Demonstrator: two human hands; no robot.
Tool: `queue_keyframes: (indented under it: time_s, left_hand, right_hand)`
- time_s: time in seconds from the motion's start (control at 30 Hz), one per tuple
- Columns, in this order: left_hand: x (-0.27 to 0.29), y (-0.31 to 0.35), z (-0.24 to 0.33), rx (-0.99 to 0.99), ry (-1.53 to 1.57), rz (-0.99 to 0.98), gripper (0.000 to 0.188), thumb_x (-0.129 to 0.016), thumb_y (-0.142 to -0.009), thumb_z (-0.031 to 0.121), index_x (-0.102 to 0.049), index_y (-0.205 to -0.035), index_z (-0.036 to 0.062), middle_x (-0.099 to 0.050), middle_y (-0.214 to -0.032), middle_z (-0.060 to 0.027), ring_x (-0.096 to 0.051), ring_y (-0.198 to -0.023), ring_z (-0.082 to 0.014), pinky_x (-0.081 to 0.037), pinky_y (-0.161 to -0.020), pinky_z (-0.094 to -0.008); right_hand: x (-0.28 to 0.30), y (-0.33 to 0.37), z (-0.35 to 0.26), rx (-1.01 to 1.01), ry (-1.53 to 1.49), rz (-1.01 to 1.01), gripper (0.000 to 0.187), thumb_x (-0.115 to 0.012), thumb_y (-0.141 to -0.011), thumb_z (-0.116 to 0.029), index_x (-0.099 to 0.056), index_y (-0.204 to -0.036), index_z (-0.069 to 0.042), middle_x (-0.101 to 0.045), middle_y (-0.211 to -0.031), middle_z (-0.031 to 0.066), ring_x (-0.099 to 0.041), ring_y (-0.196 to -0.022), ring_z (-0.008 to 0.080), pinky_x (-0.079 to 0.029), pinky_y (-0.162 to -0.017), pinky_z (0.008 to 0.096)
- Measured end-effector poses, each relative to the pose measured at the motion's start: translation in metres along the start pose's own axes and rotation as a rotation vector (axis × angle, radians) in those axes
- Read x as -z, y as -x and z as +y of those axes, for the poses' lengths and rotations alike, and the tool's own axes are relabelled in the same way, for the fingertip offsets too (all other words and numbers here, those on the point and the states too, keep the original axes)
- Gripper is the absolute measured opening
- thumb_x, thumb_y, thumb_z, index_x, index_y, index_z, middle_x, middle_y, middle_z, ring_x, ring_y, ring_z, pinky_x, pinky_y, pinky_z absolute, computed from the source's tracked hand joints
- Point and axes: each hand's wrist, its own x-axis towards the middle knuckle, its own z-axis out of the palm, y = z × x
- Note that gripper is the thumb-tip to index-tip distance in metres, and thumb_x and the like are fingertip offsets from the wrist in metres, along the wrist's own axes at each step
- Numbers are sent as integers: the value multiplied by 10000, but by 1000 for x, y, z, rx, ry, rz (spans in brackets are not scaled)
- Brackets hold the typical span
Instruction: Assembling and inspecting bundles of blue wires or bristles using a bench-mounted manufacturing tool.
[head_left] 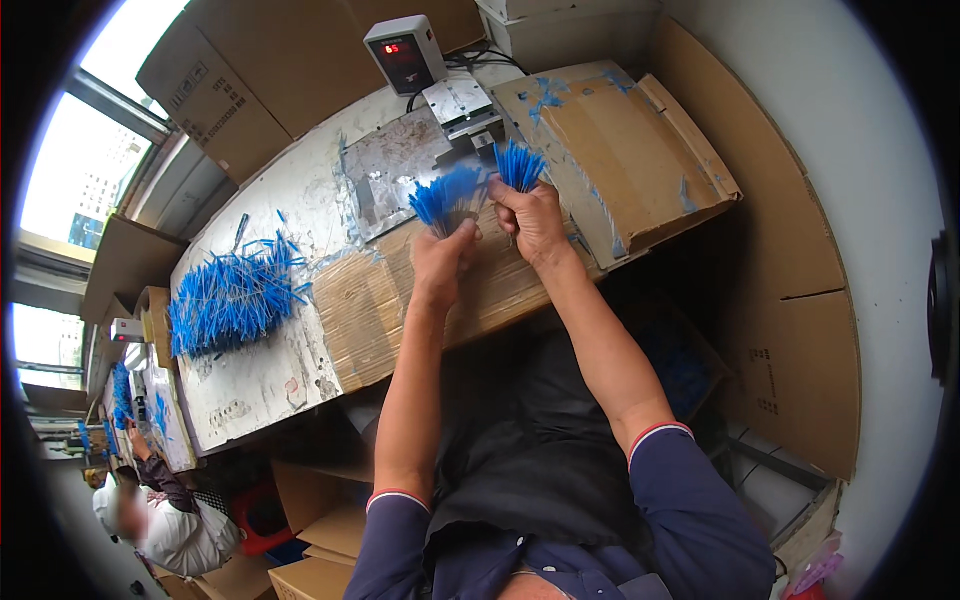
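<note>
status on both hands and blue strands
Left hand gripping blue-tipped strand bundle. Right hand gripping second bundle. Loose blue pile on worktable, left. Nothing visibly blocking hands.

Strand bundles (pixel 520 166) blue; box (pixel 635 150) brown; sleeves (pixel 690 510) navy, cuffs (pixel 400 493) striped red, white.

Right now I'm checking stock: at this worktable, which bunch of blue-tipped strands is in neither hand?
The large loose heap on the worktable; the left hand grips one smaller bunch, the right hand another bunch.
</note>
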Motion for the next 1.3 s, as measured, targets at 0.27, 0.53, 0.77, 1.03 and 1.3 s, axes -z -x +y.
queue_keyframes:
  time_s: [0.27, 0.53, 0.77, 1.03, 1.3]
  left_hand:
    - [6, -2, 4, 40, -166, -46, 110, -695, -974, 167, -689, -1014, 65, -659, -798, 17, -503, -584, -49, -378, -508, -216]
    - [1, 5, 14, 39, -284, -55, 107, -706, -958, 176, -693, -981, 72, -621, -774, 40, -476, -588, -42, -359, -522, -219]
    - [4, 14, 9, 123, 28, -3, 115, -676, -978, 136, -655, -1043, 43, -655, -808, -7, -514, -575, -77, -383, -478, -227]
    - [-3, 29, 9, 128, -18, -55, 122, -679, -968, 153, -651, -994, 37, -648, -786, -19, -561, -592, -102, -424, -479, -265]
    - [-9, 45, 10, 10, -56, -159, 194, -659, -1004, 168, -652, -1122, 14, -674, -866, -33, -643, -716, -146, -524, -723, -295]
  right_hand:
    - [15, -7, -16, -184, 156, 17, 88, -737, -893, -51, -651, -877, -62, -596, -694, 3, -501, -502, 62, -347, -386, 213]
    - [24, -7, -17, -207, 268, -8, 64, -724, -886, -50, -678, -843, -55, -641, -681, 35, -520, -489, 77, -360, -393, 231]
    - [33, 3, -7, -177, -75, -33, 118, -723, -946, -127, -720, -975, -13, -686, -822, 52, -580, -603, 84, -425, -485, 229]
    - [16, 14, -11, -66, 109, -31, 78, -745, -925, -133, -720, -943, -62, -669, -778, 7, -531, -545, 53, -368, -434, 212]
    - [5, 26, -11, -3, 164, -12, 44, -730, -922, -109, -707, -909, -75, -633, -718, -12, -493, -503, 37, -334, -407, 211]
